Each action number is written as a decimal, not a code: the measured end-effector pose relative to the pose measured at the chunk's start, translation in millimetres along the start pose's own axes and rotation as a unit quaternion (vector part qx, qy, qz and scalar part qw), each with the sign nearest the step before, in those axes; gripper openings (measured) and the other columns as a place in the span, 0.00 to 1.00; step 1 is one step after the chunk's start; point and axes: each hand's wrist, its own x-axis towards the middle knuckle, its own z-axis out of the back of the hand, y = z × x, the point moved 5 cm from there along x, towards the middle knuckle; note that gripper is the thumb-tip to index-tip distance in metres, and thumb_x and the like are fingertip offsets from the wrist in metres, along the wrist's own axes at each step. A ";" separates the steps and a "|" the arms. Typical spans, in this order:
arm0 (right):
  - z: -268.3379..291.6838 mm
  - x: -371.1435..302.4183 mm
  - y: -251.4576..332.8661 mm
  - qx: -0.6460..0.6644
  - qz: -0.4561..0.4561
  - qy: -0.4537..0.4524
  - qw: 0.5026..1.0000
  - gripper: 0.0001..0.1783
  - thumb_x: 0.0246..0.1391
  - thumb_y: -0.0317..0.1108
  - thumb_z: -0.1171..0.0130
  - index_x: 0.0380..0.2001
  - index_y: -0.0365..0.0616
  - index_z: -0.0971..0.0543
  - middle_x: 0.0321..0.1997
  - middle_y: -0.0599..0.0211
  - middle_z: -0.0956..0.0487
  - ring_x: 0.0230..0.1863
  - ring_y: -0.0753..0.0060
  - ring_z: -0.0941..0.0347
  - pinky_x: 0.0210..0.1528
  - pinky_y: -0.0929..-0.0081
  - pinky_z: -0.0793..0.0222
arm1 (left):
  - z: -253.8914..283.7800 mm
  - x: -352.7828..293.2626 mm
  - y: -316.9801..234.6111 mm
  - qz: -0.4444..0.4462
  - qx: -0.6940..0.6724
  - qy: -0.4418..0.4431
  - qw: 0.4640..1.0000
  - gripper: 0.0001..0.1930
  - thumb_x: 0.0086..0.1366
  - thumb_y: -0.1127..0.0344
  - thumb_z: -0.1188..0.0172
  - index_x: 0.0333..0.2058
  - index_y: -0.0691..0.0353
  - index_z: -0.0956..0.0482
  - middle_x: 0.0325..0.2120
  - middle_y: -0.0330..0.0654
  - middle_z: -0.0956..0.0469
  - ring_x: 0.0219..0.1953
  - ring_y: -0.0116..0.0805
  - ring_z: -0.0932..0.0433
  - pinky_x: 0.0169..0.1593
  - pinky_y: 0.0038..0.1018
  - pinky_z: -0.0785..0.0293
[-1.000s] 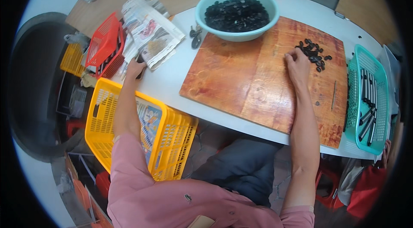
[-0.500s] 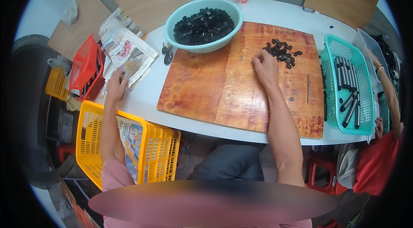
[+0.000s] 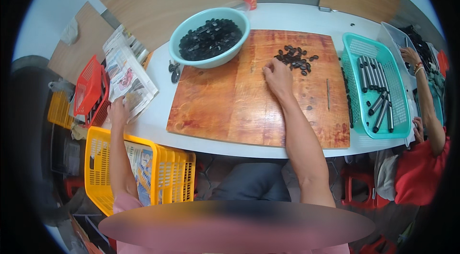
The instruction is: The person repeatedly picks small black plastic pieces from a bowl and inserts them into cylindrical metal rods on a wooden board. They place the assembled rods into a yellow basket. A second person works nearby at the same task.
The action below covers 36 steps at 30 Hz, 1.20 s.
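Observation:
My right hand (image 3: 279, 79) rests low over the brown wooden board (image 3: 215, 105), beside a loose pile of small black oval pieces (image 3: 298, 57). Its fingers are bent and drawn together; whatever may be between them is too small to make out. On the left, my left hand (image 3: 118, 110) is at the near edge of the printed newspapers (image 3: 124, 65), fingers partly apart and nothing visible in them. A pale turquoise bowl (image 3: 211, 60) full of similar black pieces stands over the board's far left corner. A thin metal rod (image 3: 328, 95) lies right of the pile.
A turquoise basket (image 3: 352, 45) of dark tubes stands on the right, near a co-worker's arm (image 3: 428, 86). Red baskets (image 3: 86, 89) and a yellow crate (image 3: 165, 172) are at my left. Scissors (image 3: 175, 73) lie by the bowl; a red cup (image 3: 250, 1) stands behind.
The view has shifted, so the table appears farther left and slightly lower. My left hand has come closer to the newspapers' edge. My right hand remains beside the black pieces.

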 end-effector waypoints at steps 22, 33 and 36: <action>-6.6 -1.8 -9.8 -0.026 0.072 -0.044 0.996 0.15 0.54 0.30 0.45 0.41 0.35 0.17 0.42 0.43 0.19 0.50 0.42 0.26 0.57 0.49 0.33 | 24.3 -108.3 -321.2 -0.364 -0.263 0.049 0.892 0.25 0.72 0.53 0.46 0.63 0.60 0.27 0.67 0.51 0.34 0.71 0.50 0.40 0.73 0.51 0.51; -3.1 -2.5 -7.7 0.005 0.050 -0.002 0.999 0.10 0.57 0.31 0.39 0.39 0.37 0.17 0.41 0.52 0.20 0.46 0.50 0.23 0.52 0.60 0.29 | 21.8 -110.6 -315.0 -0.297 -0.317 0.037 0.900 0.23 0.73 0.54 0.46 0.59 0.61 0.23 0.64 0.49 0.29 0.70 0.47 0.37 0.73 0.49 0.49; -2.4 -1.2 -8.7 -0.022 0.074 -0.021 0.997 0.09 0.56 0.29 0.37 0.38 0.35 0.17 0.38 0.53 0.19 0.41 0.55 0.21 0.46 0.62 0.26 | 25.2 -111.2 -315.2 -0.292 -0.304 0.030 0.906 0.22 0.72 0.55 0.45 0.58 0.61 0.22 0.63 0.49 0.28 0.69 0.48 0.36 0.72 0.49 0.47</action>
